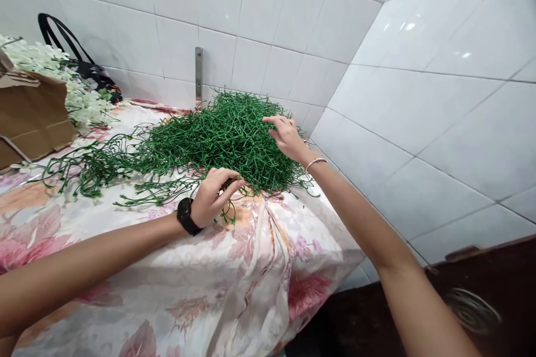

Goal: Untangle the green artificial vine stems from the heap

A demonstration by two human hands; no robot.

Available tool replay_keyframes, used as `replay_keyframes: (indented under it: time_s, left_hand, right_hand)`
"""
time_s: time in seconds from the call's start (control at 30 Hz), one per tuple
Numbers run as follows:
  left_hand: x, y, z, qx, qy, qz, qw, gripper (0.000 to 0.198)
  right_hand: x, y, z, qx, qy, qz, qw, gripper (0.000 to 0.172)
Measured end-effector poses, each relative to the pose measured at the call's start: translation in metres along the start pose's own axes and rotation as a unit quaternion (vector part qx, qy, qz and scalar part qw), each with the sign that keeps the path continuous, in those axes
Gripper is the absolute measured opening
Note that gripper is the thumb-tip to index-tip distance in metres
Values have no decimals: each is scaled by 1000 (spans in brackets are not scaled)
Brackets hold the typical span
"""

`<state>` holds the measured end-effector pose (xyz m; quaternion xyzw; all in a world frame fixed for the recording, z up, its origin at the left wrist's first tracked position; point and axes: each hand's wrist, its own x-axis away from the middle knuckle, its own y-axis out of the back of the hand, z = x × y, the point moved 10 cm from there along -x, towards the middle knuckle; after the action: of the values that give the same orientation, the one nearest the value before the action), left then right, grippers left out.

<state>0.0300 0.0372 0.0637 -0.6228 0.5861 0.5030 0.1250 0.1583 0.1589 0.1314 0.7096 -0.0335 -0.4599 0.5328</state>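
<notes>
A large tangled heap of thin green plastic flower stems (234,134) lies on the flowered tablecloth (176,279). My left hand (214,192), with a black watch on its wrist, is at the heap's front edge. Its fingers curl towards the thumb around a green stem (229,216), whose ends show below the hand; the grip itself is partly hidden. My right hand (287,135), with a thin bracelet on the wrist, hovers over the right side of the heap. Its index finger and thumb are stretched out and apart, and nothing shows between them.
White artificial flowers (86,103) and a brown cardboard box (37,117) stand at the left, with a black-handled bag (98,75) behind. A metal bracket (198,75) is fixed to the tiled wall (176,39). More tiled wall (452,106) closes off the right.
</notes>
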Motion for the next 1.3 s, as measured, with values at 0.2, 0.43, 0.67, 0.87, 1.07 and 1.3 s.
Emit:
replay_keyframes:
  time_s: [0.2,0.43,0.67,0.87,1.07,1.3]
  left_hand:
    - [-5,8,-7,-23,-41,3,999,11]
    - [-5,10,-19,-58,-96,4,994,10]
    - [-4,7,-22,-83,-121,17,989,12]
    - [-2,5,-25,-111,-154,30,981,17]
    - [-4,7,-22,-141,-154,17,978,18]
    - [-4,4,-22,-180,-176,24,968,26]
  right_hand:
    - [29,21,61,-131,59,-53,988,18]
    - [69,3,115,-162,155,-24,974,13]
    - [81,23,120,-117,174,-96,973,17]
    - [81,9,120,-190,133,-37,972,8]
    - [81,2,114,-267,90,9,959,6]
    - [80,8,111,-230,88,-17,969,6]
